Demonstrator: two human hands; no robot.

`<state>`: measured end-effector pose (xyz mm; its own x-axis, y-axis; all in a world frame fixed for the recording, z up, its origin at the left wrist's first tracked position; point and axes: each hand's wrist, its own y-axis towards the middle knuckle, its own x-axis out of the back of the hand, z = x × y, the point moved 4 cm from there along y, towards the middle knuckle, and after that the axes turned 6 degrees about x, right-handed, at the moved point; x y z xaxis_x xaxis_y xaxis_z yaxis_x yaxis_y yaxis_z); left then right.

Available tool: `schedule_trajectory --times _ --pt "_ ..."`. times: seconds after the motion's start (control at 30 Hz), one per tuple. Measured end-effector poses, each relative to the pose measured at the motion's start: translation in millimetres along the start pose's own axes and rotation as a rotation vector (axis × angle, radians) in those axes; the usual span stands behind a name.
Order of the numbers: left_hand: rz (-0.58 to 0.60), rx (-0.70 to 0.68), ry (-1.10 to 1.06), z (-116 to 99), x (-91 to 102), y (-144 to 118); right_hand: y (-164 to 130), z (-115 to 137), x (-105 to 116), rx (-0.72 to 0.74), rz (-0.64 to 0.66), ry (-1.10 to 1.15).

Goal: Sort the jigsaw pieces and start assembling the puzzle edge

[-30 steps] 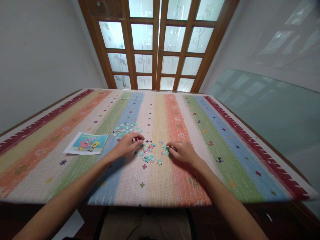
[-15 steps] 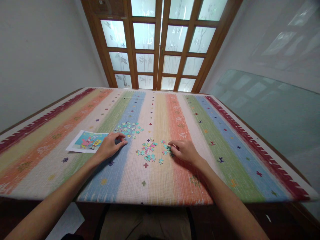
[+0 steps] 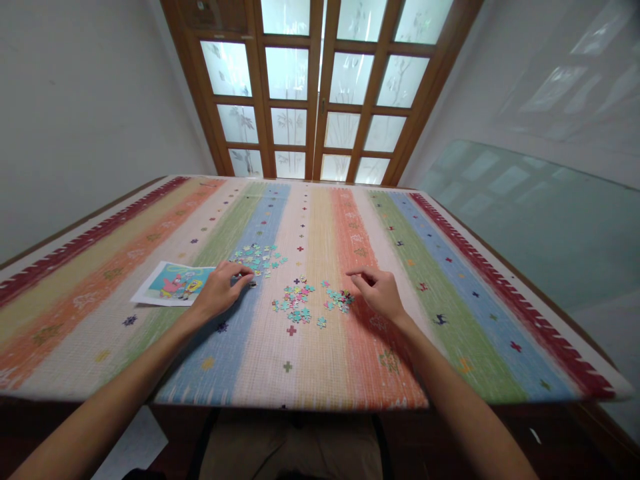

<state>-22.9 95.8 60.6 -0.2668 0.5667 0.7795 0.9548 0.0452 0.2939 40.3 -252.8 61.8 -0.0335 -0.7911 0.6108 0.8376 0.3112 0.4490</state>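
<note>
A home room: striped tablecloth [image 3: 450, 267] on a table, frosted-glass wooden doors [image 3: 310, 87] (etched panes).

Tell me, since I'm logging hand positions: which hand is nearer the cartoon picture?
Left. The left hand lies just right of the picture, nearly touching its edge. The right hand is far to the right, beyond the loose pieces.

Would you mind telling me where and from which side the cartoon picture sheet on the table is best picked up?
The picture sheet lies flat on the striped tablecloth, so it probably cannot be pinched from above. Its near left corner, toward the table edge, looks free; the left hand rests at its right end. I would slide a fingertip under that corner from the near side, then pinch the lifted edge.
</note>
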Motion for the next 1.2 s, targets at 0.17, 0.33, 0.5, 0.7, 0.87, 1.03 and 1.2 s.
schedule_trajectory --times 0.17,0.33,0.5,0.7,0.87,1.03,1.2 --pt "0.024 -0.046 -0.026 -14.9 -6.6 3.7 3.1 -5.5 -0.4 0.009 0.142 -0.049" --pt "0.096 -0.231 -0.024 -45.2 -28.4 3.6 -0.3 -6.0 -11.0 0.050 0.453 -0.048" --pt "0.242 -0.422 0.026 -82.8 -59.6 2.9 -1.9 -5.1 -14.1 0.041 0.520 -0.147" --pt "0.344 -0.556 0.085 -113.7 -89.8 5.6 -0.4 -4.1 -11.7 0.044 0.493 -0.263" --pt "0.372 -0.602 0.123 -118.6 -106.3 6.7 -0.5 -2.6 -10.3 0.073 0.525 -0.202" --pt "0.374 -0.589 0.096 -117.0 -105.0 5.0 -1.1 -3.6 -10.9 0.080 0.555 -0.213" --pt "0.367 -0.562 0.065 -115.7 -100.2 5.1 -0.9 -5.6 -10.8 0.073 0.526 -0.243"
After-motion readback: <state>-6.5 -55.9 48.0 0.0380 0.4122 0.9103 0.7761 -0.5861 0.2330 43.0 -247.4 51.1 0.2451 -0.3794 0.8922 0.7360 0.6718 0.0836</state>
